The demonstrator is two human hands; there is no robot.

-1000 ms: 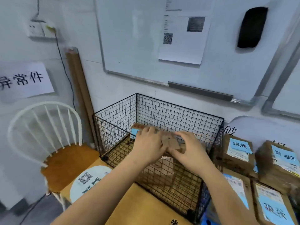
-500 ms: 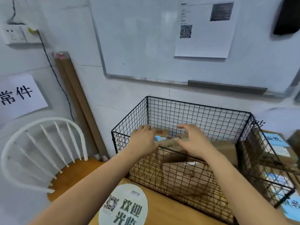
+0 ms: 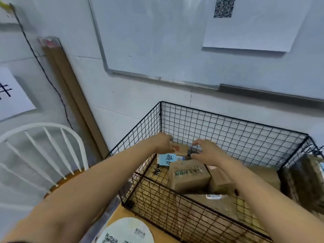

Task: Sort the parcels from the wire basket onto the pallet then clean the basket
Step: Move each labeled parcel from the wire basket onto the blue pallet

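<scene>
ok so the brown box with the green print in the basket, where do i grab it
Likely from above, through the open top of the wire basket, since mesh walls close off the sides. Start at the left end of the green-printed box: it stands free over bare floor, while the right end sits against a neighbouring box.

- Single view: head camera, worn on the person; it faces forward and down, looking into the wire basket [image 3: 228, 123] from above its near side.
- Range: close; the left hand [image 3: 163, 142] and right hand [image 3: 207, 152] sit near mid-frame at arm's reach, flanking the small parcel [image 3: 179, 149]; both forearms enter from the bottom edge.
- Field: wide-angle; the wall [image 3: 122, 102] and whiteboard [image 3: 157, 32] fill the upper half; the basket occupies the lower right; the whiteboard frame appears bowed.
</scene>
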